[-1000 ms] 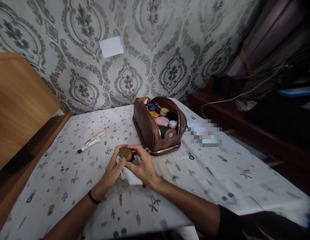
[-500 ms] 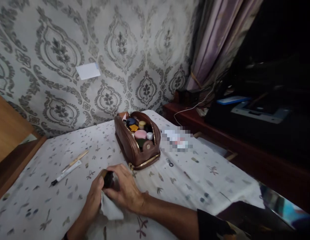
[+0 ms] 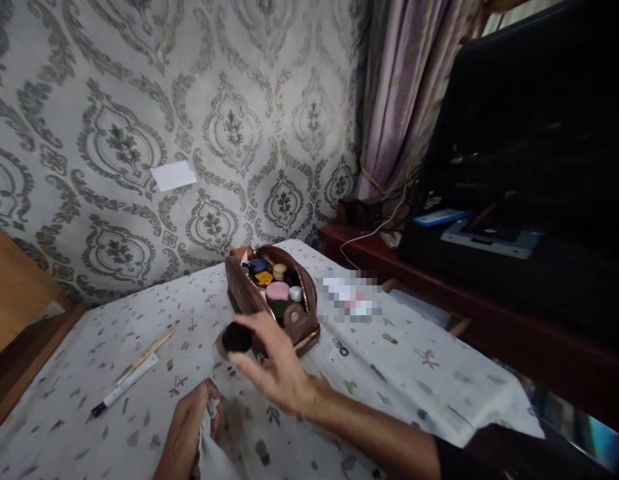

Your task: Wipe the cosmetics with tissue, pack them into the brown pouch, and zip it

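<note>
My right hand (image 3: 282, 373) grips a small, round, black-topped container (image 3: 236, 338) between thumb and fingers, just in front of the brown leather toiletry bag (image 3: 238, 291). The bag's top is unzipped, showing a pink round item (image 3: 278, 291), a white-lidded jar (image 3: 296, 293), a yellow item (image 3: 264, 278) and other small things packed inside. Lower down, my left hand (image 3: 186, 420) is closed around a crumpled white cloth (image 3: 212, 453), apart from the right hand.
A patterned white sheet (image 3: 114, 333) covers the table. Two pen-like sticks (image 3: 132, 380) lie on the left. Right of the bag is a blurred-out white item (image 3: 349, 295). A dark red desk (image 3: 439, 287) carries a large black screen (image 3: 529, 140); a wooden board (image 3: 24, 287) stands at left.
My hands have come apart. The right one carried the black-topped container up and toward the bag, while the left kept the cloth and dropped lower. The view has tilted upward.
</note>
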Tool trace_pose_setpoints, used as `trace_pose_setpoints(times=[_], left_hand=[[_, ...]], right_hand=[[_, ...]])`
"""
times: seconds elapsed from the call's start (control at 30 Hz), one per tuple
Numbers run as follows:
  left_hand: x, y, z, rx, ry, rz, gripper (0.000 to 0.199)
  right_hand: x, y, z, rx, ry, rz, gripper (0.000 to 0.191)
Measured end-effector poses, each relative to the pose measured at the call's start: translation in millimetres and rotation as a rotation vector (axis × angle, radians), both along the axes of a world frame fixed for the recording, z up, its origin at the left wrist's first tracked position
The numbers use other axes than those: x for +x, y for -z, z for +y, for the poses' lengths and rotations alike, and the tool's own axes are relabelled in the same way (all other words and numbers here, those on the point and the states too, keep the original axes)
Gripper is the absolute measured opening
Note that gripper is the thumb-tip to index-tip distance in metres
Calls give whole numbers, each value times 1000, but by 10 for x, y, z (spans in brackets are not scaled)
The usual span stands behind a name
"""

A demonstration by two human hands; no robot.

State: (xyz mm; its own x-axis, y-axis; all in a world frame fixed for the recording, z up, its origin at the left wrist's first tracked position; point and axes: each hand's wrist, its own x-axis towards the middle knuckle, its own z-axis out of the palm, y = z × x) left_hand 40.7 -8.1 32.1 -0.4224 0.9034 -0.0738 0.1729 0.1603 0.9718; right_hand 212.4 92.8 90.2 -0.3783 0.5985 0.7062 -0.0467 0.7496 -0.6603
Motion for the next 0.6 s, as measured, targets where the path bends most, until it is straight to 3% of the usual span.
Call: trace_pose_setpoints(times=[0.13,0.23,0.37,0.6], left_hand=[[124,-159,28,11,80,-51,60],[128,-170,27,11,86,-43,59],[119,-166,24,48,116,-23,59],[87,-98,40,57,150,1,58]], right_hand=[[220,-474,480,-45,199,-56,34],[273,-671,897,38,352,-356,28],[194,-694,1265,132,477,-761,27],[41,-667,1336,174,502,-919,30]])
